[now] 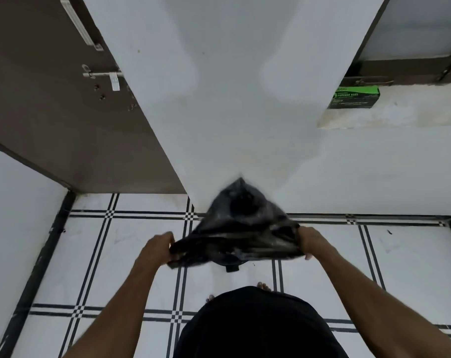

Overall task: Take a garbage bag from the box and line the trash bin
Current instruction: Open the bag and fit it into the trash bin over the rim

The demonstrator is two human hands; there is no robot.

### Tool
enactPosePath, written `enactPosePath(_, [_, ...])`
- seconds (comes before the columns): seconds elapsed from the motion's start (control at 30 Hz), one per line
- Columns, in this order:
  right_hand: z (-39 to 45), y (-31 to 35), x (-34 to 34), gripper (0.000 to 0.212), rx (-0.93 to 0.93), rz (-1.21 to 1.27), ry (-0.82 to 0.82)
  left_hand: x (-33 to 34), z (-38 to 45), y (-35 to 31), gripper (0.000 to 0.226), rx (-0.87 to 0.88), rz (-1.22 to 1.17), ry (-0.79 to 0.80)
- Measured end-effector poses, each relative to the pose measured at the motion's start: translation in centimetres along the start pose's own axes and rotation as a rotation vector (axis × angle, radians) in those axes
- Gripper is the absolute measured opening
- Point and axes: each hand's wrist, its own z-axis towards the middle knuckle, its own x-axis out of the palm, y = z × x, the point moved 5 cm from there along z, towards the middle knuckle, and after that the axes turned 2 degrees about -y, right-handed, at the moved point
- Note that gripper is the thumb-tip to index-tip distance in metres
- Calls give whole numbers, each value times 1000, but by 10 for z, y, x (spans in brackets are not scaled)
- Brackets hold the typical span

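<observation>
A black garbage bag [238, 223] is stretched between my two hands in front of me, its far end flung up to a blurred point. My left hand [159, 246] grips the bag's left edge and my right hand [311, 241] grips its right edge. A small dark part of something [232, 267] shows just under the bag; I cannot tell what it is, and the bag hides the rest. The green garbage bag box [353, 96] lies on a stone ledge at the upper right, far from both hands.
A white wall corner [234, 99] stands straight ahead. A brown door [64, 112] with a bolt is on the left. The stone ledge [400, 115] sits below a window at right. White floor tiles with black lines [116, 267] spread underfoot; my toes show below the bag.
</observation>
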Motion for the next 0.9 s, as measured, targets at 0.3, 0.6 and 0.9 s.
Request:
enactPosePath(0.3, [2, 10, 12, 34, -89, 97, 61, -7, -13, -1, 17, 121, -327, -125])
enactPosePath(0.6, [-9, 25, -14, 35, 18, 423, -461, -28, -24, 18, 17, -77, -794, -437])
enactPosePath(0.9, [-28, 54, 22, 34, 26, 460, -389, -20, -30, 46, 12, 73, -352, -346])
